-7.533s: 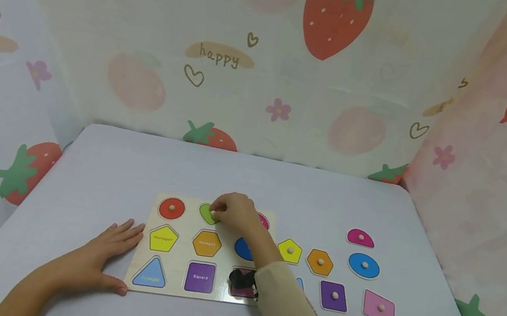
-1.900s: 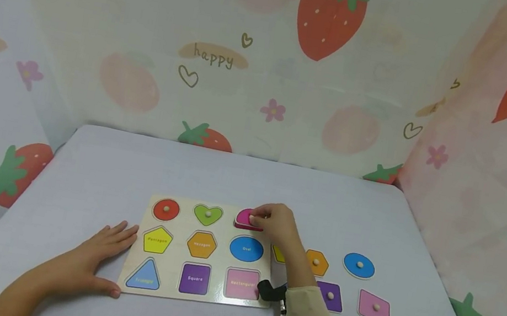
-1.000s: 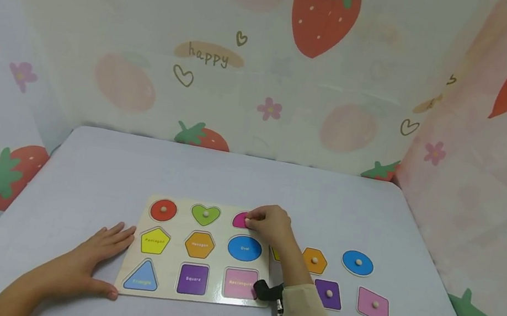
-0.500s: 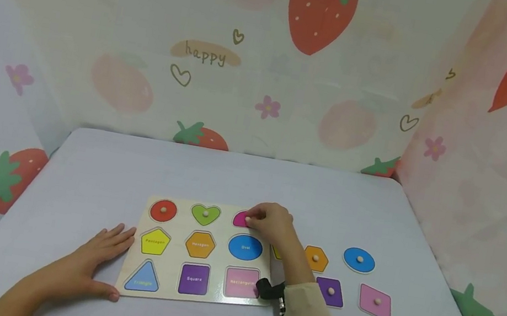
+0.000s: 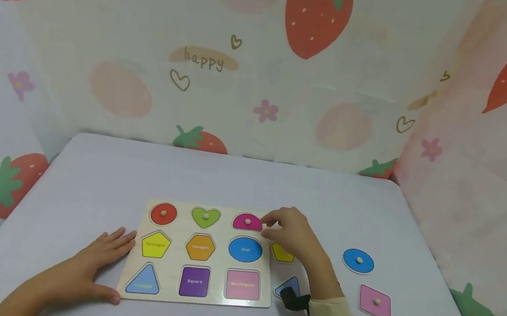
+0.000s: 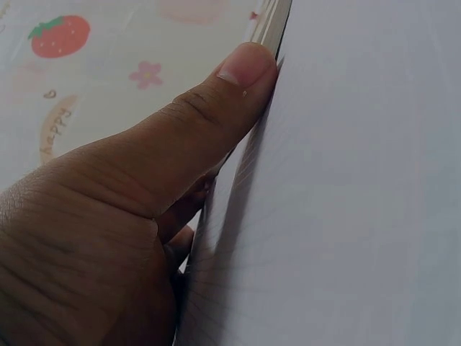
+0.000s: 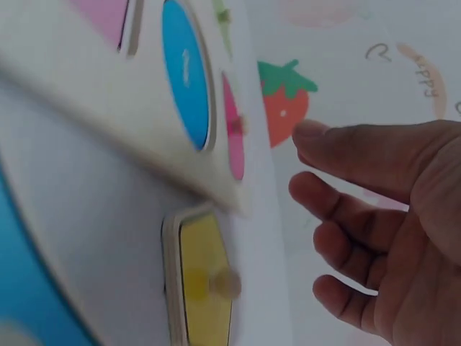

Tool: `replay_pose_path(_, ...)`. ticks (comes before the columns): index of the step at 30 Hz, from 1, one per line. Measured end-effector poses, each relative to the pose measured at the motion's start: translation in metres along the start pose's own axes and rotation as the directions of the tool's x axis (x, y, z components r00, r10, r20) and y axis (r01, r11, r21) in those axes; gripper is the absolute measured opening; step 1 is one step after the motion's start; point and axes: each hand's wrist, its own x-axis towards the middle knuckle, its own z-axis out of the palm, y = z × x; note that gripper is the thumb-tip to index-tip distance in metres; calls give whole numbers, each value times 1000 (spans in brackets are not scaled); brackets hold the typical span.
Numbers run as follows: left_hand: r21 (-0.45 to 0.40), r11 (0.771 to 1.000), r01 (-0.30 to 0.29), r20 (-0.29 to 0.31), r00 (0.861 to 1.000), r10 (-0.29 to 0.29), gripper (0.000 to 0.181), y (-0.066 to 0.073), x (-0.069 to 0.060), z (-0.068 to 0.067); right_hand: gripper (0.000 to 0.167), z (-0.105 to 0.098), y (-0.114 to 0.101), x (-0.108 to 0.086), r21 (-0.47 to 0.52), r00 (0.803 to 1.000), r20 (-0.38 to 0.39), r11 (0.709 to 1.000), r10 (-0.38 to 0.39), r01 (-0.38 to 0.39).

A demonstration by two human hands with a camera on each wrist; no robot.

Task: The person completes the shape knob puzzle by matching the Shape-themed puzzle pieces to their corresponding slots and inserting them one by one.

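Observation:
A wooden shape puzzle board (image 5: 174,256) lies on the table. In its top row sit a red circle piece (image 5: 163,214), a green heart piece (image 5: 205,218) and a magenta semicircle piece (image 5: 248,222), each with a knob. The lower two rows show printed recesses. My left hand (image 5: 86,270) lies flat at the board's left edge, thumb and fingers touching it. Just right of the semicircle, my right hand (image 5: 297,238) hovers with fingers apart and nothing between them. The right wrist view shows its thumb and fingers (image 7: 353,216) separated, off the yellow pentagon piece (image 7: 205,267).
Right of the board lie a blue triangle piece (image 5: 288,287), a blue oval piece (image 5: 358,261) and a pink rectangle piece (image 5: 375,302). The right arm covers the orange hexagon and most of the purple square. Strawberry-printed cloth (image 5: 245,89) walls the table (image 5: 229,182) on three sides.
My right hand placed the green heart, then brought the magenta semicircle from the right into its top-right recess. It has now let go of the knob and shifted right. The left hand stays put.

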Motion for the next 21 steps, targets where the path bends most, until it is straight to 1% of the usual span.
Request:
replay_pose_path(4,-9,1000,14,8,1000,-14,119,1,0,0,21,-3,13,-4,10,999,37,1000,16,-16)
replay_pose_path(7,-7,1000,19,17,1000,-19,119,0,-1,0,21,-3,22,-5,19,996,89,1000,0,-2)
replay_pose_path(10,-9,1000,25,14,1000,-25,118,-1,0,-1,24,-3,30,-4,18,991,132,1000,-22,19)
replay_pose_path(13,-23,1000,12,7,1000,-12,118,-1,1,-1,25,-4,37,0,2,989,147,1000,-30,30)
replay_pose_path(16,-31,1000,4,11,1000,-4,117,1,3,0,22,-4,43,2,0,986,164,1000,-20,21)
replay_pose_path(21,4,1000,4,10,1000,-4,119,1,1,-1,14,-5,46,3,39,978,207,999,-24,17)
